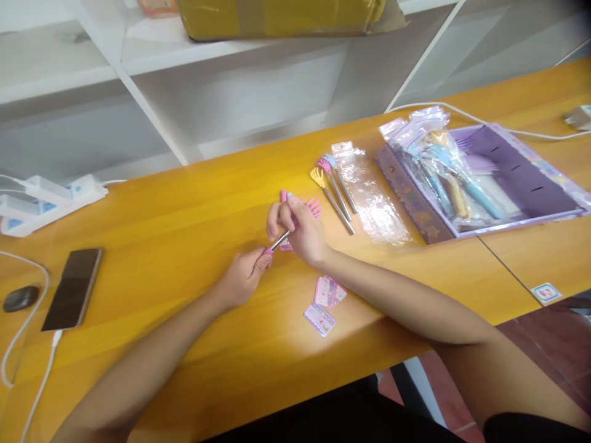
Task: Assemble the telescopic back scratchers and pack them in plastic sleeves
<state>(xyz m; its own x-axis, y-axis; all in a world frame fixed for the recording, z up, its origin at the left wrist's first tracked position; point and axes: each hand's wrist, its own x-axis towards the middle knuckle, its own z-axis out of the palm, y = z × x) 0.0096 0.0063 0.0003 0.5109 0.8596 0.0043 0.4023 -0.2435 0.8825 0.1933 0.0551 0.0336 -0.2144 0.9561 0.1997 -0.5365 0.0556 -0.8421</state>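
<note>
Over at the left end of the surface (184,209) you've got a black mouse (21,299), a white power strip (55,203) and a phone (72,289), probably parked there because it's on a cable (39,387). Next up, the person's left hand (249,271) is wrapped round the pink end of a metal rod (279,240), anchoring it I guess, and the right hand (300,227) looks to be pinching the other end, so it slants between them. Some pink claw (314,208) pokes out behind; can't tell if it's the same piece. Little printed cards (330,290) lie just nearside of the right forearm (383,280). Three claw-ended rods (339,197) sit heads together, maybe for easy grabbing, beside a clear wrapper (373,191), then bagged pieces (450,166) piled across the left wall of a purple box (422,224). Room-wise, the left hand has a wide stretch toward the phone; the right's tighter, with rods close by, and that forearm crosses the surface's near edge.
</note>
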